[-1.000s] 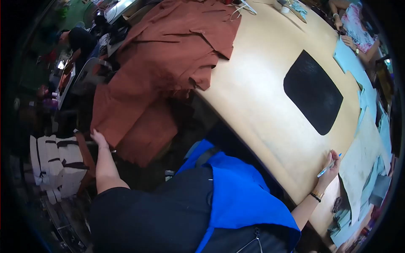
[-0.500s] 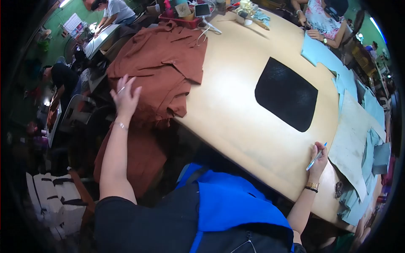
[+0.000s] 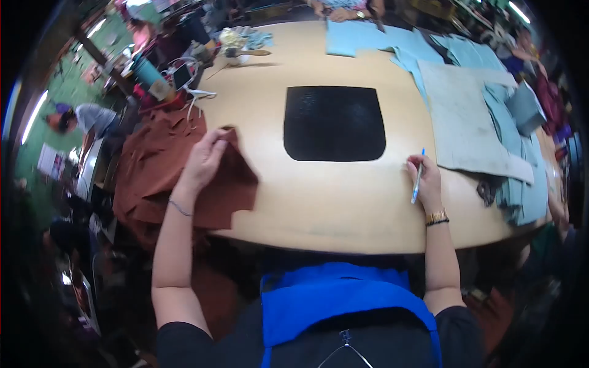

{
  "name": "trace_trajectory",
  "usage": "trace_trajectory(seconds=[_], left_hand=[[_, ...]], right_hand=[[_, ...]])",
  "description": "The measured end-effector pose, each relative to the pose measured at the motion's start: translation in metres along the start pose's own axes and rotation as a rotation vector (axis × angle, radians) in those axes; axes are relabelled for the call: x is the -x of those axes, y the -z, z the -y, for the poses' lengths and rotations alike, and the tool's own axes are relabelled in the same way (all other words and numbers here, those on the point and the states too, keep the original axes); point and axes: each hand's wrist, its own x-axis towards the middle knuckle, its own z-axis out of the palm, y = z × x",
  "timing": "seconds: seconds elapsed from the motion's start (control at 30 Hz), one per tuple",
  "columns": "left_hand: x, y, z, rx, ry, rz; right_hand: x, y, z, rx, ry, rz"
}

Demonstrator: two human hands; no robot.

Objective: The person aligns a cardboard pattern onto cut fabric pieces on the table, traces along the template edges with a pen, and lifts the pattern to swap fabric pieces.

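My left hand (image 3: 204,161) is closed on the edge of a reddish-brown leather sheet (image 3: 156,175), lifting a fold of it above the table. The rest of the sheet lies rumpled at the table's left and hangs over its front edge. Between the fingers of my right hand (image 3: 429,178) is a slim pen (image 3: 415,191) with a blue tip, held over the right part of the table. A flat black panel (image 3: 334,126) with rounded near corners lies between my two hands, touched by neither.
Light blue leather pieces (image 3: 521,196) and a whitish sheet (image 3: 466,116) cover the table's right side. Small scissors-like handles (image 3: 486,192) lie beside them. A brush (image 3: 248,53), a cup and a red tray (image 3: 162,103) stand at the back left. A co-worker's hands (image 3: 343,15) are at the far edge.
My left hand was spread open over the brown leather; now it grips the edge and has raised a fold. My right hand still holds the pen. The view has turned to the right.
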Motion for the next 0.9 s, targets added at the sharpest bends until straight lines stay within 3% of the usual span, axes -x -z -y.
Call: trace_trajectory(seconds=[0.07,0.13,0.23,0.33,0.4,0.47,0.53,0.6,0.67,0.7,0.77,0.8,0.83,0.9], left_hand=[[-0.024,-0.045,-0.034,0.318,0.026,0.033],[-0.053,-0.108,-0.049,0.613,-0.134,-0.271],[-0.054,-0.142,-0.049,0.146,-0.145,-0.33],[-0.001,-0.135,-0.054,-0.338,-0.301,0.041],[0.043,-0.117,-0.055,-0.312,-0.419,0.237],[0.086,-0.106,-0.054,-0.285,-0.33,0.375],[0.121,-0.107,-0.042,-0.286,-0.256,0.342],[0.134,-0.118,-0.029,-0.275,-0.211,0.28],[0.135,-0.124,-0.024,-0.268,-0.203,0.196],[0.123,-0.126,-0.037,-0.303,-0.322,0.101],[0.114,-0.137,-0.041,-0.211,-0.199,0.06],[0.111,-0.144,-0.045,-0.162,-0.138,0.042],[0.102,-0.15,-0.055,-0.165,-0.249,-0.028],[0.095,-0.143,-0.067,-0.166,-0.31,0.063]], right_hand=[[0.0,0.001,0.0,-0.079,-0.034,-0.022],[0.003,-0.001,0.006,-0.201,-0.085,-0.092],[0.002,0.007,0.002,-0.314,-0.088,-0.25],[0.0,0.012,-0.006,-0.44,-0.141,-0.328],[-0.001,0.013,-0.009,-0.508,-0.177,-0.35],[0.0,0.011,-0.003,-0.479,-0.125,-0.36],[0.004,0.006,0.008,-0.421,-0.026,-0.341],[0.014,-0.006,0.032,-0.481,0.044,-0.141],[0.034,-0.022,0.072,-0.141,0.201,0.083],[0.045,-0.034,0.091,-0.08,0.346,0.165],[0.066,-0.049,0.14,-0.028,0.522,0.39],[0.08,-0.058,0.149,0.145,0.593,0.484],[0.09,-0.068,0.155,0.217,0.654,0.421],[0.091,-0.074,0.151,0.327,0.685,0.391]])
